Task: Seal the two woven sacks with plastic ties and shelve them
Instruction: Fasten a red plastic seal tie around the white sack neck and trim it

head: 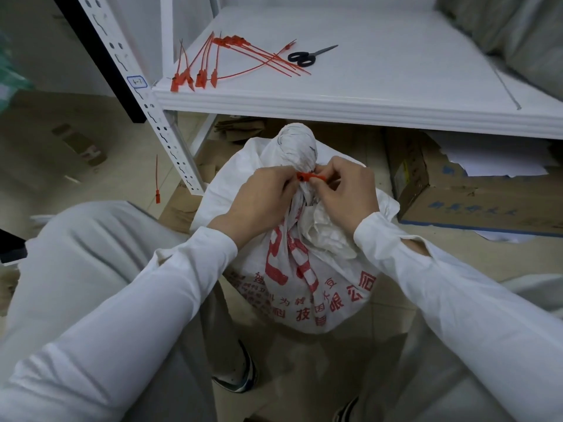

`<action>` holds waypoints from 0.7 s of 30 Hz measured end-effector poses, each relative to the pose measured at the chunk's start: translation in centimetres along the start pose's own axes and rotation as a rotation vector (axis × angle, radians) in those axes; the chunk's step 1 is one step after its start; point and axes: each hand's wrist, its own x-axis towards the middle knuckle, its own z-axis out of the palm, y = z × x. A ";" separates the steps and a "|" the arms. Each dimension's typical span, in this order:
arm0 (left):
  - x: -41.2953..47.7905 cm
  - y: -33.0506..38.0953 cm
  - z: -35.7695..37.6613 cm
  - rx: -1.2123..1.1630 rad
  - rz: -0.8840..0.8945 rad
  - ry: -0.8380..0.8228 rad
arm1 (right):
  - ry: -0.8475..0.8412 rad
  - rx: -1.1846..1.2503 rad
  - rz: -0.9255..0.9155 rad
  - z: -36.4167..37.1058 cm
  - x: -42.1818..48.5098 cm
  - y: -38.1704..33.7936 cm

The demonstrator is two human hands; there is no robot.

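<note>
A white woven sack (307, 287) with red printed characters stands on the floor between my knees, its mouth gathered into a twisted neck. A red plastic tie (310, 177) sits across that neck. My left hand (259, 202) pinches the tie's left end at the neck. My right hand (344, 193) pinches the tie's right end. Both hands' fingertips are curled at the tie. How far the strap goes round the neck is hidden. Several spare red ties (213, 60) lie on the white shelf (380, 83) above.
Black scissors (307, 56) lie on the shelf beside the ties. Grey-green sacks (515, 32) fill the shelf's right end. One red tie (157, 181) lies on the floor by the perforated shelf post (170, 141). A cardboard box (472, 193) sits at the right.
</note>
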 end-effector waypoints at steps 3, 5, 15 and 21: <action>0.2 0.0 -0.2 0.071 -0.019 -0.047 | 0.002 -0.026 -0.011 0.1 -0.2 -0.5; 0.4 -0.2 -0.3 0.050 -0.031 -0.053 | -0.007 -0.019 -0.004 0.0 -0.2 -0.8; 0.1 -0.1 0.8 -0.091 -0.035 0.074 | -0.040 0.072 0.091 0.0 0.5 -0.6; -0.8 -0.9 1.4 -0.089 -0.018 0.128 | -0.130 0.111 0.060 0.1 0.7 -0.4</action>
